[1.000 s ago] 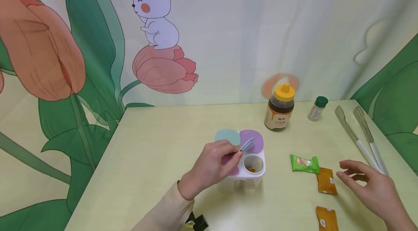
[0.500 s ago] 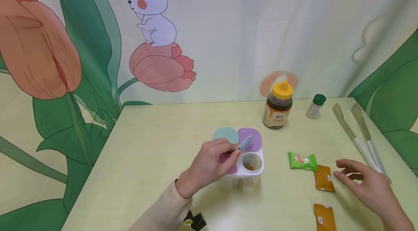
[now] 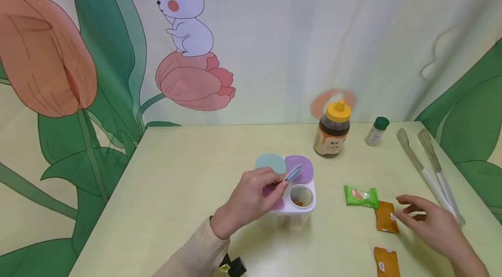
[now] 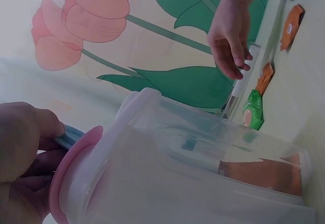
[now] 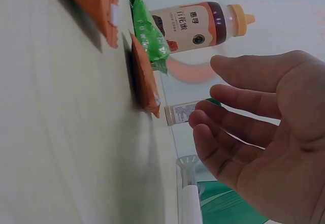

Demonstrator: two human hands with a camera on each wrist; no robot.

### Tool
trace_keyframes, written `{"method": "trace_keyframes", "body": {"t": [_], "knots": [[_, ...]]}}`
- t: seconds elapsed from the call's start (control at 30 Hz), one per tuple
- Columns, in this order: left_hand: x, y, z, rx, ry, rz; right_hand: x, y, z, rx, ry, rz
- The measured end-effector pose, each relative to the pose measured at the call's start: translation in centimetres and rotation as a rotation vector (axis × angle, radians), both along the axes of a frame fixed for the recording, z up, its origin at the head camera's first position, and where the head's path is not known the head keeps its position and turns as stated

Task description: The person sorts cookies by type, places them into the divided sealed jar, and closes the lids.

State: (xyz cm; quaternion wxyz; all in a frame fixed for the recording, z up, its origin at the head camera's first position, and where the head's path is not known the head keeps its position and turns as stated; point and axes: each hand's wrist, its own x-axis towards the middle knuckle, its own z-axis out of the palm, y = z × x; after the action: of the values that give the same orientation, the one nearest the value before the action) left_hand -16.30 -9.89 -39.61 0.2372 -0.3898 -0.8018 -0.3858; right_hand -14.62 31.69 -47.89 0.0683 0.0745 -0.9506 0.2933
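My left hand pinches a light blue lid between thumb and fingers, tilted up over a seasoning box. Teal, purple and pink lids cover the box's other compartments, the pink one partly behind the hand. The front right compartment is uncovered, with an orange-brown packet showing through its clear wall. My right hand hovers, fingers loosely bent and holding nothing, beside another orange-brown packet. A green packet overlaps that one's corner.
A third orange-brown packet lies near the front edge. Behind stand a honey bottle with a yellow cap and a small green-capped jar. Two white-handled whisk-like utensils lie at the right. A printed curtain hangs behind the table.
The head view has shifted slightly. My right hand has come a little closer to the orange-brown packet. The left hand keeps its hold on the light blue lid in the same place over the box.
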Motion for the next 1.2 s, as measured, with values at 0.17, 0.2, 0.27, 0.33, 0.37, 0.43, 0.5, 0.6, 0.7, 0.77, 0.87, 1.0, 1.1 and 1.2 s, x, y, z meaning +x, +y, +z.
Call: {"method": "trace_keyframes", "body": {"t": [0.17, 0.2, 0.27, 0.33, 0.37, 0.43, 0.5, 0.6, 0.7, 0.77, 0.87, 1.0, 1.1, 1.2], "knots": [[0.1, 0.1, 0.0, -0.001, -0.015, 0.0, -0.2, 0.1, -0.4, 0.013, -0.045, 0.008], [0.1, 0.1, 0.0, 0.001, -0.021, 0.0, -0.2, 0.2, -0.5, 0.017, -0.056, 0.009], [0.2, 0.1, 0.0, 0.002, -0.026, 0.002, -0.4, 0.2, -0.4, 0.03, -0.087, 0.011], [0.2, 0.1, -0.1, 0.003, -0.028, 0.004, -0.6, 0.3, -0.3, 0.041, -0.128, 0.015], [0.3, 0.0, -0.1, 0.005, -0.028, 0.004, -0.7, 0.3, -0.4, 0.049, -0.15, 0.018], [0.3, 0.1, -0.1, 0.006, -0.026, 0.003, -0.8, 0.4, -0.4, 0.064, -0.187, 0.02], [0.2, 0.1, -0.1, 0.008, -0.02, 0.002, -1.1, 0.5, -0.5, 0.071, -0.216, 0.026], [0.2, 0.1, -0.1, 0.01, -0.015, 0.001, -1.4, 0.6, -0.7, 0.086, -0.255, 0.047], [0.2, 0.1, -0.1, 0.013, -0.014, 0.004, -1.6, 0.7, -0.9, 0.095, -0.273, 0.071], [0.2, 0.1, -0.1, 0.016, -0.016, 0.003, -1.6, 0.7, -1.1, 0.097, -0.278, 0.078], [0.2, 0.1, -0.2, 0.015, -0.015, 0.001, -1.6, 0.7, -1.2, 0.105, -0.284, 0.075], [0.3, 0.2, -0.2, 0.01, -0.014, 0.002, -1.8, 0.6, -1.2, 0.121, -0.283, 0.077], [0.3, 0.1, -0.2, 0.009, -0.019, 0.005, -2.0, 0.4, -1.2, 0.128, -0.274, 0.102], [0.2, 0.0, -0.1, 0.01, -0.013, 0.006, -2.3, 0.1, -1.3, 0.15, -0.248, 0.146]]}}
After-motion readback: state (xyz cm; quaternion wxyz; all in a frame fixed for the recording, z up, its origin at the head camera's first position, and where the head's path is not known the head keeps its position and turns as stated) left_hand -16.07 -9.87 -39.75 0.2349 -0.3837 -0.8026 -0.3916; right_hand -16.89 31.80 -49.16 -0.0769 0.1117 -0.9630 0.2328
